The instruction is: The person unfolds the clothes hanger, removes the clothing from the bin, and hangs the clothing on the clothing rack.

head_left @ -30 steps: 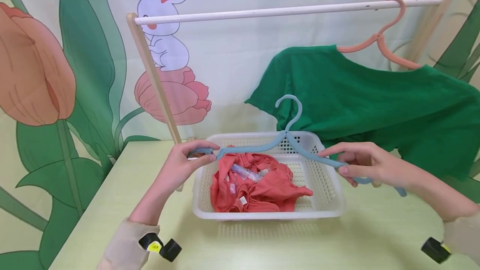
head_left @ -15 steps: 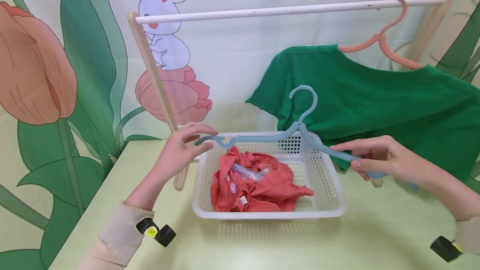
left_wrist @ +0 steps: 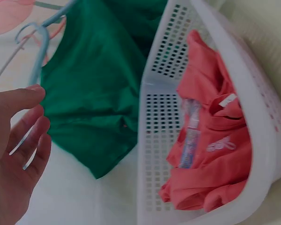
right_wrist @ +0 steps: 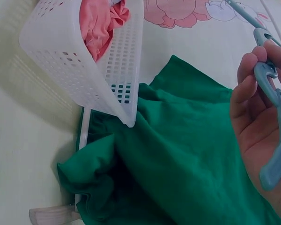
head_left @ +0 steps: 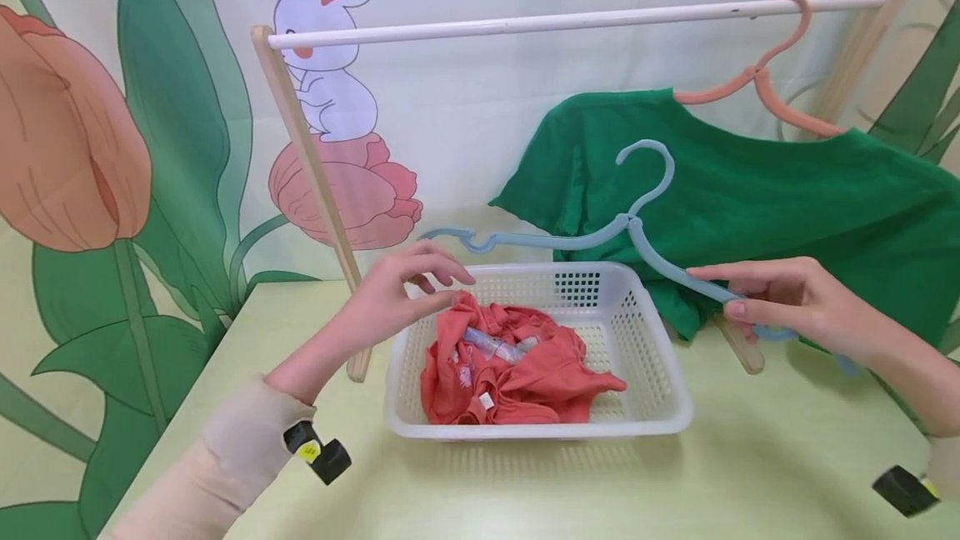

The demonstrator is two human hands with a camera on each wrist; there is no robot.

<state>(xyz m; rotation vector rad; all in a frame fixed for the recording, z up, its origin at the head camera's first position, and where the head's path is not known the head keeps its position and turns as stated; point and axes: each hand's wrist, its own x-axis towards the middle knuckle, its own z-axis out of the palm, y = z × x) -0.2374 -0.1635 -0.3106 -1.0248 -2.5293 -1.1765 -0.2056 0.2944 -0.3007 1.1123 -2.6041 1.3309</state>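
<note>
A light-blue clothes hanger (head_left: 581, 241) is held up behind the white basket (head_left: 555, 432), its hook on top and its left arm reaching toward the rack's left leg. My right hand (head_left: 798, 298) pinches its right arm between thumb and fingers; in the right wrist view the hanger's end (right_wrist: 274, 171) runs past the palm. My left hand (head_left: 405, 290), fingers loosely bent and holding nothing, hovers by the basket's back left corner, below the hanger's free end. Inside the basket lies a crumpled coral-red garment (head_left: 525, 397) with a small print and a clear plastic piece (head_left: 491, 345) on it.
A rack with a white rail (head_left: 525, 24) and wooden legs (head_left: 311, 157) stands behind the basket. From the rail's right part a pink hanger (head_left: 780, 102) carries a green T-shirt (head_left: 720, 190). All stands on a pale green table (head_left: 337, 473) before a printed backdrop.
My left hand has let go of the hanger's left end. My right hand has carried the hanger up and to the right, away from the left hand.
</note>
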